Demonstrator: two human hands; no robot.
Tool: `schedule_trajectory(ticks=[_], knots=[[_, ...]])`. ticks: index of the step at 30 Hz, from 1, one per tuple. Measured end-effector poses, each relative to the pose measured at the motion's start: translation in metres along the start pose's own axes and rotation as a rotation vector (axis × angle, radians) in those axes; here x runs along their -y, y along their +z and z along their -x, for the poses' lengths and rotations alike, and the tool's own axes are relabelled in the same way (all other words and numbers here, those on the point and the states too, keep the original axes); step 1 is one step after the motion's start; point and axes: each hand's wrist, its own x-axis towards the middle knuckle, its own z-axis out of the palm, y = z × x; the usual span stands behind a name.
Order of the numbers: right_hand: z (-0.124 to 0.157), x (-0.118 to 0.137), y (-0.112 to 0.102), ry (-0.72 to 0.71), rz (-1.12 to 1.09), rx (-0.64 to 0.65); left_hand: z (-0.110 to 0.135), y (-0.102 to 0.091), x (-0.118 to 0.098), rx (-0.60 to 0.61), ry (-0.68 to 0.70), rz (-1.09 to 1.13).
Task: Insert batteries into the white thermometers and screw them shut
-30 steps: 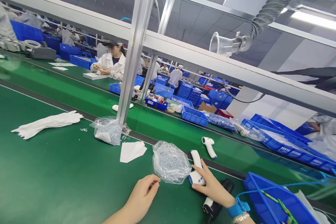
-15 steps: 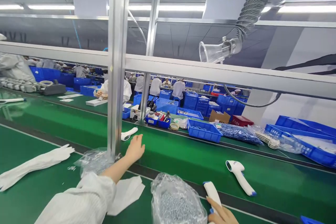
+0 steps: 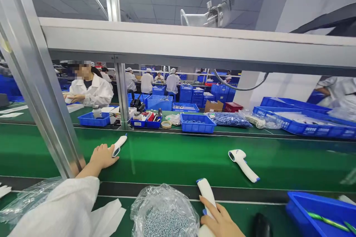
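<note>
Reaching out over the bright green strip (image 3: 172, 159), your left hand (image 3: 104, 156) is in the left of the frame, below mid-height. Its fingers are partly curled at the head of a slim white device (image 3: 121, 142), whose handle points up and to the right; whether they grip it, you cannot tell from this angle. Your right hand (image 3: 219, 219), at the bottom edge right of centre, lies half open with fingers spread over a near white device (image 3: 206, 189). That handle slants toward the upper left, and the thumb's hold is hidden. A third white device (image 3: 244, 165), shaped like a pistol, lies on the strip right of centre, apart from both hands.

Just left of your right hand, a clear plastic bag (image 3: 161, 195) of small metal pieces (image 3: 165, 224) sits on the bench (image 3: 239, 211). A blue tray (image 3: 300, 214) with green sticks (image 3: 329, 223) fills the lower right corner. Across the strip, in the upper left, a person in white (image 3: 98, 90) sits facing you.
</note>
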Motion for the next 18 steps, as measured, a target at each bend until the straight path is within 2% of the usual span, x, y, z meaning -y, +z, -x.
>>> schedule_trajectory(ticks=[4, 9, 11, 14, 18], knots=[[0.007, 0.035, -0.027, 0.115, -0.112, -0.032, 0.033, -0.011, -0.019, 0.037, 0.176, -0.002], [0.020, 0.058, -0.054, 0.074, -0.210, -0.120, 0.089, -0.022, -0.043, 0.050, 0.342, 0.031], [0.029, 0.072, -0.063, 0.069, -0.225, -0.143, 0.116, -0.028, -0.039, 0.066, 0.398, 0.036], [0.050, 0.102, -0.063, 0.037, -0.273, -0.160, 0.170, -0.031, -0.019, 0.113, 0.533, 0.050], [0.081, 0.144, -0.037, -0.238, -0.332, 0.016, 0.267, -0.015, 0.008, 0.168, 0.870, 0.098]])
